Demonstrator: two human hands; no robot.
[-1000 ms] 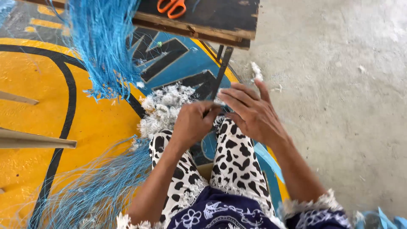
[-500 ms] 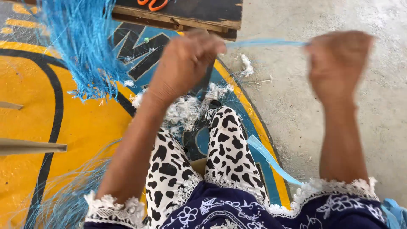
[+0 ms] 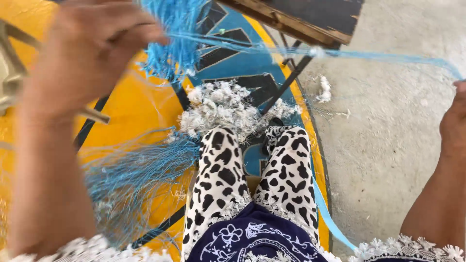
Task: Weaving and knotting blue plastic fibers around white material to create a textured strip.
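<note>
Blue plastic strand (image 3: 340,54) is stretched taut btwn both hands, apparently so it can be pulled apart or straightened. Left hand (image 3: 92,43), raised and blurred, is pinched shut on one end near the hanging blue fibre bundle (image 3: 177,34). Right hand (image 3: 456,123) is cut off at frame edge; its grip can't be told, tho the strand runs to it. White fluff pile (image 3: 223,109) lies on the painted floor (image 3: 145,111) by the knees, prob. dropped waste.
</note>
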